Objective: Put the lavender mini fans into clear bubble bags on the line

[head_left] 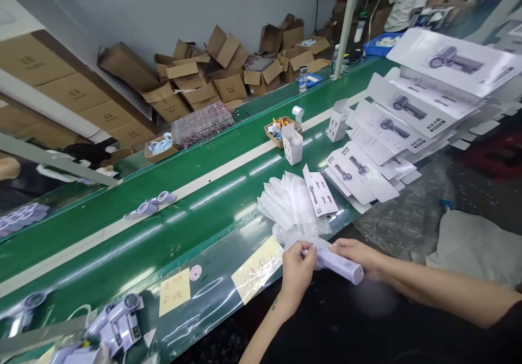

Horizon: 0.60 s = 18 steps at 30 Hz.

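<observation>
left hand (299, 269) hides part of lilac device (340, 266)

Factory floor | green conveyor belt (196, 228) | stacked cartons (75, 92) | printed boxes (457, 65)

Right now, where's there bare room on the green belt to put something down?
The green belt has a bare stretch between the purple gadgets on the white stripe and the bubble bags, and another beyond the stripe, left of the brown tray. It's crowded at right with bags and printed cartons, and at near left with more gadgets.
</observation>
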{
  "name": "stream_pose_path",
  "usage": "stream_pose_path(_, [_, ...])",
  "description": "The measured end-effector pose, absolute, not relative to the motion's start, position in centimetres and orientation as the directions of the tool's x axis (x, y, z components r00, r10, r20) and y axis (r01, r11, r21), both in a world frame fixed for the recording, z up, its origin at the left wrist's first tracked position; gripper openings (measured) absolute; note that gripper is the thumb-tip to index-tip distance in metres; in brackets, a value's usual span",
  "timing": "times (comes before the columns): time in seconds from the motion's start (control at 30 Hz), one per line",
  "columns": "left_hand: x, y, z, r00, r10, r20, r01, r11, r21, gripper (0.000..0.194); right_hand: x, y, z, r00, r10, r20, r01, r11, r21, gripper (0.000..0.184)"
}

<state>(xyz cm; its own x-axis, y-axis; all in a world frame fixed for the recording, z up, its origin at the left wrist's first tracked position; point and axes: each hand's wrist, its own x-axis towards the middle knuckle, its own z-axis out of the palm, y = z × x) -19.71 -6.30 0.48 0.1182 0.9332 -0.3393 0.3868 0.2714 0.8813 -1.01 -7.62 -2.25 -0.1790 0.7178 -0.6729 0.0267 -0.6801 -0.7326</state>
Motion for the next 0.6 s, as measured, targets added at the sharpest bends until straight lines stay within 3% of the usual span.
stream_pose_path(0.13, [-18.3, -6.1, 0.9, 0.22, 0.896, -0.385, 0.3, 0.313, 0.901, 0.023, 2.8, -7.2, 1.5, -0.154, 0.838, -0.524, 0.296, -0.467, -0.833, 0.031])
stream_pose_path(0.2, [-17.9, -5.7, 1.5, 0.254, 0.885, -0.391, 0.271, 0.322, 0.907, 0.026, 4.0, -6.7, 3.4, -0.174, 0.857, -0.486, 0.22, -0.447, -0.867, 0.032])
stream_pose_path(0.3, [-18.0, -4.3, 2.5, 0.278, 0.927, -0.252, 0.207, 0.198, 0.958, 0.031, 4.3, -6.0, 5.3, -0.284, 0.833, -0.476, -0.081, -0.515, -0.853, 0.032])
stream_pose_path(0.37, [-18.3, -3.2, 2.7, 0.31, 0.942, -0.127, 0.191, 0.069, 0.979, 0.055, 3.8, -5.6, 5.8, -0.34, 0.827, -0.447, -0.241, -0.537, -0.809, 0.031])
stream_pose_path(0.43, [-18.1, -2.1, 2.3, 0.358, 0.93, -0.082, 0.24, -0.006, 0.971, 0.1, 3.2, -4.7, 5.5, -0.382, 0.827, -0.411, -0.278, -0.527, -0.803, 0.03])
stream_pose_path(0.47, [-17.8, -1.7, 1.8, 0.385, 0.917, -0.1, 0.279, -0.012, 0.96, 0.107, 3.0, -4.0, 5.1, -0.415, 0.82, -0.395, -0.257, -0.522, -0.814, 0.031])
stream_pose_path(0.5, [-17.4, -1.4, 1.3, 0.407, 0.905, -0.124, 0.321, -0.015, 0.947, 0.097, 2.9, -3.0, 4.4, -0.445, 0.807, -0.388, -0.213, -0.516, -0.829, 0.031])
stream_pose_path(0.6, [-16.3, -0.6, -0.4, 0.37, 0.913, -0.173, 0.429, -0.003, 0.903, 0.029, 3.3, 1.8, 1.3, -0.309, 0.827, -0.469, 0.023, -0.487, -0.873, 0.034])
